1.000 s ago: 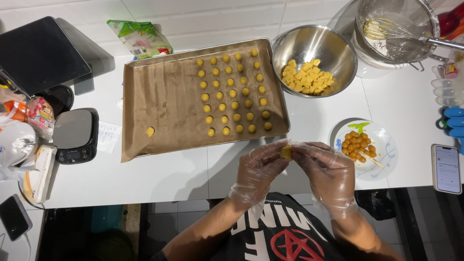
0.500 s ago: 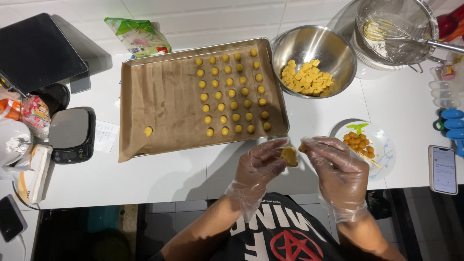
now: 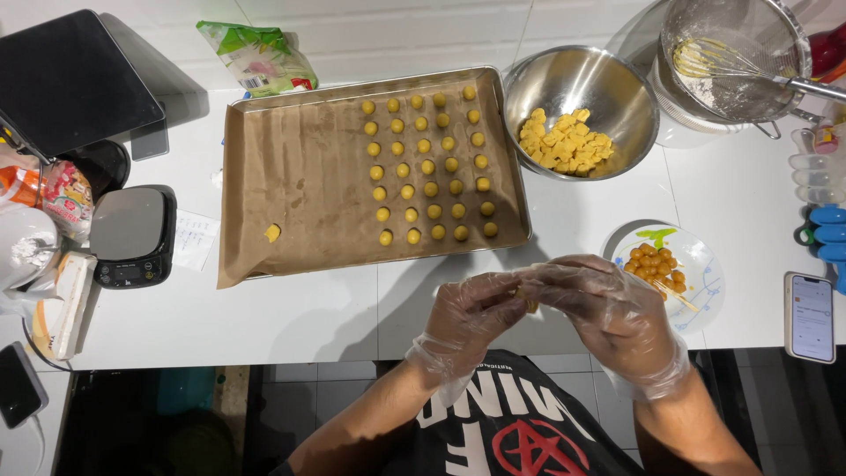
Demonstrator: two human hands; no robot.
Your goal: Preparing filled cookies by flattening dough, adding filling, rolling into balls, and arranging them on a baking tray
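Note:
Both hands wear clear plastic gloves and meet above the counter's front edge. My left hand (image 3: 471,317) and my right hand (image 3: 608,313) close together around a small yellow dough piece (image 3: 529,304), mostly hidden between the fingers. Behind them lies a baking tray (image 3: 264,176) lined with brown paper, carrying rows of small yellow dough balls (image 3: 427,167) on its right half and one loose piece (image 3: 272,233) near the left. A steel bowl (image 3: 546,79) of yellow dough chunks (image 3: 564,141) stands to the tray's right. A small plate (image 3: 701,264) with orange filling balls (image 3: 654,264) sits beside my right hand.
A kitchen scale (image 3: 132,234) and a dark tablet-like device (image 3: 66,79) are at the left, with food packets. A green bag (image 3: 260,57) lies behind the tray. A sieve with a whisk (image 3: 731,57) sits at the back right. A phone (image 3: 811,316) lies at the right edge.
Half a second ago the dough lay open in my left hand with the right hand apart; now both hands have come together and closed around it.

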